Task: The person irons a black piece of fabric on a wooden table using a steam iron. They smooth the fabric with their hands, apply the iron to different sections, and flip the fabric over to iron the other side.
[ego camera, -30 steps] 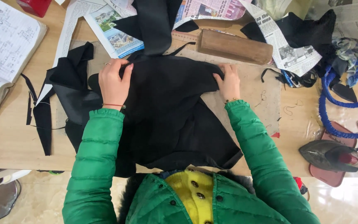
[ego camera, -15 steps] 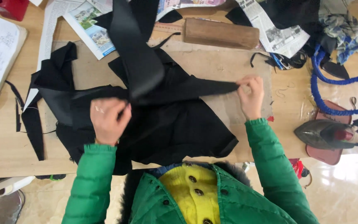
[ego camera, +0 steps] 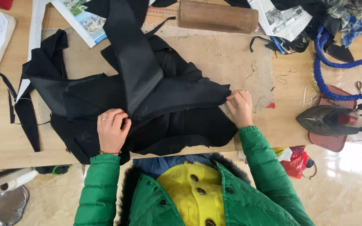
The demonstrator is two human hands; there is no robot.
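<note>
1. Head view: spreading and folding black cloth (ego camera: pixel 147 104) at centre of desk (ego camera: pixel 5 142).
2. Left hand (ego camera: pixel 112 129), at 7 o'clock of the cloth, closed narrow, pinching a fold.
3. Right hand (ego camera: pixel 240 106), at 3 o'clock, pinching the cloth's edge.
4. Next, by judgement: pulling both edges taut and flat.
5. Wooden block (ego camera: pixel 218 16) at 12, iron (ego camera: pixel 336 119) at 3.

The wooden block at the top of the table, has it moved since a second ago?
No. The wooden block lies just beyond the far edge of the brown board, as before. It only sits higher in the picture because the head camera shifted.
</note>
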